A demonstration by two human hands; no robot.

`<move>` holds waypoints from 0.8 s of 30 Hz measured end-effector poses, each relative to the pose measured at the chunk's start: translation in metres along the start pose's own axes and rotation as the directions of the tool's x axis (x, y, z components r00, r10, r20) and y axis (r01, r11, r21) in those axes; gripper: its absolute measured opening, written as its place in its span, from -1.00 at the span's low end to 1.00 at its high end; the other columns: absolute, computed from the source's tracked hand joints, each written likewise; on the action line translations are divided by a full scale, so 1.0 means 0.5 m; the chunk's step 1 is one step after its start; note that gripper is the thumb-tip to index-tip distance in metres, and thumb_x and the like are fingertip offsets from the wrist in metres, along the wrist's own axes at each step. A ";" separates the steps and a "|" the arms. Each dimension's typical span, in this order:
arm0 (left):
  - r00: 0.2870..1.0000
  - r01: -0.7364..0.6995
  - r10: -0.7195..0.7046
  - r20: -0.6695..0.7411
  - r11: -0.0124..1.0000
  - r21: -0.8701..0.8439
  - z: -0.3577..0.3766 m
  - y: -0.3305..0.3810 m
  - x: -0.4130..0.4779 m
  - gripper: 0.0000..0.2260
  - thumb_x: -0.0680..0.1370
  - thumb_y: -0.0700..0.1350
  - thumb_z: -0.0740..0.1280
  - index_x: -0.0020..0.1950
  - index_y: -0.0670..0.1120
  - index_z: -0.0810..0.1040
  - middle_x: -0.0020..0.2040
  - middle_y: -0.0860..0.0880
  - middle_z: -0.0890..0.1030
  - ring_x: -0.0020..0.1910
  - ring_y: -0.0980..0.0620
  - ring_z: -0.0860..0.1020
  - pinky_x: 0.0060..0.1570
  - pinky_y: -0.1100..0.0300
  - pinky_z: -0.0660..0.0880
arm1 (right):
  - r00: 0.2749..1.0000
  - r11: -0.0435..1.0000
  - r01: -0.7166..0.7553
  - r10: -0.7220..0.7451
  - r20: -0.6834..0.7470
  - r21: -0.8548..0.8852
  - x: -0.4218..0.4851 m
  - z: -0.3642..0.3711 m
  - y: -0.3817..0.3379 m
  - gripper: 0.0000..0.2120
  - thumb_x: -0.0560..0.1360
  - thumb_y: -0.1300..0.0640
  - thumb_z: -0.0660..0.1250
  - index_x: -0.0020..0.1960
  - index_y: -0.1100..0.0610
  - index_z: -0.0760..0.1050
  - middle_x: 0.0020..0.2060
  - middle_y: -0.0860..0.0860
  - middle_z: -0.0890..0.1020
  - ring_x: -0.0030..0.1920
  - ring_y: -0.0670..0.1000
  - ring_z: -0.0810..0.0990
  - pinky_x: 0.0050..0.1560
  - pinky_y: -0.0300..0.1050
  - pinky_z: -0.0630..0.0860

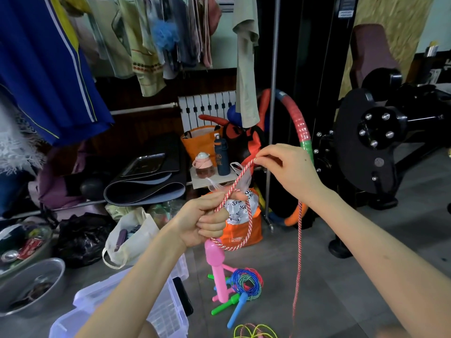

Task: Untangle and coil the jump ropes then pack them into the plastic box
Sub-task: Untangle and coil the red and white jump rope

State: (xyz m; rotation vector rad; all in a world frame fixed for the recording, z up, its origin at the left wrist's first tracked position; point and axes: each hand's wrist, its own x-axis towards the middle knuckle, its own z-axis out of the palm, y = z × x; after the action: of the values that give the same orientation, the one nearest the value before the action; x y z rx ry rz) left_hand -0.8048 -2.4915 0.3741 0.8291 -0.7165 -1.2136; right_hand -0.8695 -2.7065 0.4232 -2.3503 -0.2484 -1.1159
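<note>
Left hand point(202, 218) grips the red-and-white rope point(238, 178) loops so they stay neat; right hand point(288, 172), at two o'clock from it, pinches the rope to pull it tight.

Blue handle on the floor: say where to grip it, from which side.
Grip the blue handle at its free near end, from the right: its far end runs into the tangled ropes, and the green handle lies close on its left.
</note>
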 end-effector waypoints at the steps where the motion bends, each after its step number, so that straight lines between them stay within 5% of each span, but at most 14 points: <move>1: 0.999 -0.022 0.024 0.036 0.999 -0.039 0.000 0.004 -0.004 -0.70 0.58 -0.15 0.22 0.29 -0.19 0.48 -0.55 0.05 0.20 -0.62 0.17 0.16 -0.61 0.37 0.17 | 0.998 0.998 -0.052 0.052 0.020 0.017 -0.006 0.002 0.007 -0.85 0.44 0.00 0.39 -0.17 0.08 0.62 -0.34 -0.09 0.61 -0.31 -0.14 0.54 -0.23 -0.19 0.49; 4: 0.991 -0.106 0.115 0.068 0.988 -0.114 -0.007 0.023 -0.023 -0.65 0.65 -0.21 0.02 0.42 -0.26 0.30 -0.50 0.02 0.28 -0.56 0.14 0.24 -0.54 0.32 0.23 | 0.964 0.966 -0.243 0.230 0.135 0.084 -0.041 0.011 0.044 -0.84 0.39 -0.06 0.41 -0.24 0.03 0.60 -0.45 -0.12 0.55 -0.41 -0.16 0.46 -0.33 -0.29 0.38; 8: 0.974 -0.222 0.224 0.017 0.972 -0.075 -0.021 0.041 -0.054 -0.62 0.66 -0.22 -0.08 0.47 -0.27 0.17 -0.46 -0.02 0.31 -0.51 0.11 0.27 -0.47 0.28 0.26 | 0.879 0.856 -0.464 0.412 0.240 0.229 -0.113 0.038 0.103 -0.84 0.48 0.13 0.36 -0.26 -0.03 0.55 -0.51 -0.19 0.52 -0.44 -0.20 0.41 -0.34 -0.26 0.35; 11: 0.961 -0.275 0.272 -0.041 0.958 -0.088 -0.023 0.049 -0.061 -0.61 0.64 -0.21 0.07 0.47 -0.22 0.22 -0.49 0.02 0.26 -0.54 0.15 0.23 -0.51 0.30 0.21 | 0.752 0.651 -0.658 0.593 0.287 0.379 -0.173 0.068 0.132 -0.88 0.50 0.20 0.34 -0.21 0.09 0.58 -0.56 -0.11 0.45 -0.45 -0.10 0.37 -0.38 -0.21 0.34; 15: 0.911 -0.348 0.349 -0.220 0.937 0.042 -0.020 0.051 -0.060 -0.49 0.41 -0.14 0.42 0.36 -0.11 0.46 -0.53 0.07 0.19 -0.57 0.20 0.09 -0.56 0.36 0.14 | 0.657 0.459 -0.702 0.712 0.247 0.544 -0.198 0.105 0.115 -0.95 0.50 0.22 0.33 -0.13 0.16 0.55 -0.51 -0.01 0.42 -0.45 -0.04 0.31 -0.45 -0.22 0.22; 17: 0.874 -0.386 0.402 -0.272 0.916 0.111 -0.016 0.049 -0.051 -0.57 0.46 -0.16 0.33 0.34 -0.07 0.47 -0.50 0.05 0.28 -0.58 0.19 0.13 -0.53 0.33 0.11 | 0.700 0.548 -0.666 0.694 0.171 0.506 -0.193 0.121 0.092 -0.92 0.48 0.21 0.36 -0.19 0.12 0.54 -0.51 0.00 0.44 -0.46 -0.05 0.33 -0.44 -0.20 0.25; 20: 0.824 -0.372 0.448 -0.347 0.889 0.265 -0.007 0.046 -0.042 -0.61 0.51 -0.23 0.18 0.33 -0.03 0.43 -0.42 0.00 0.37 -0.55 0.15 0.23 -0.48 0.26 0.03 | 0.894 0.905 -0.421 0.425 0.144 -0.057 -0.190 0.147 0.061 -0.93 0.42 0.13 0.41 -0.24 0.06 0.58 -0.39 0.00 0.61 -0.36 0.00 0.55 -0.30 -0.09 0.46; 22: 0.815 -0.327 0.453 -0.360 0.874 0.360 0.001 0.040 -0.036 -0.62 0.52 -0.29 0.15 0.30 -0.02 0.40 -0.37 -0.02 0.46 -0.53 0.13 0.30 -0.46 0.25 0.01 | 0.963 0.939 -0.088 0.166 0.213 -0.333 -0.185 0.153 0.025 -0.91 0.33 0.14 0.47 -0.31 0.10 0.57 -0.41 0.03 0.61 -0.38 0.08 0.60 -0.37 -0.11 0.49; 24: 0.802 -0.249 0.444 -0.400 0.857 0.452 0.005 0.031 -0.030 -0.65 0.58 -0.34 0.09 0.27 -0.02 0.39 -0.33 -0.04 0.54 -0.49 0.10 0.44 -0.49 0.28 0.06 | 0.946 0.891 0.176 -0.036 0.321 -0.419 -0.177 0.151 -0.021 -0.81 0.14 0.18 0.56 -0.39 0.09 0.54 -0.49 0.01 0.53 -0.48 0.06 0.54 -0.52 -0.20 0.40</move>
State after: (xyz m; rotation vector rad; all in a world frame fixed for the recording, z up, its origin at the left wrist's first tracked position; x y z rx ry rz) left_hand -0.8022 -2.4751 0.3880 1.2104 -0.6496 -0.4828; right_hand -0.8801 -2.6527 0.3202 -2.9569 -0.2569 -0.9237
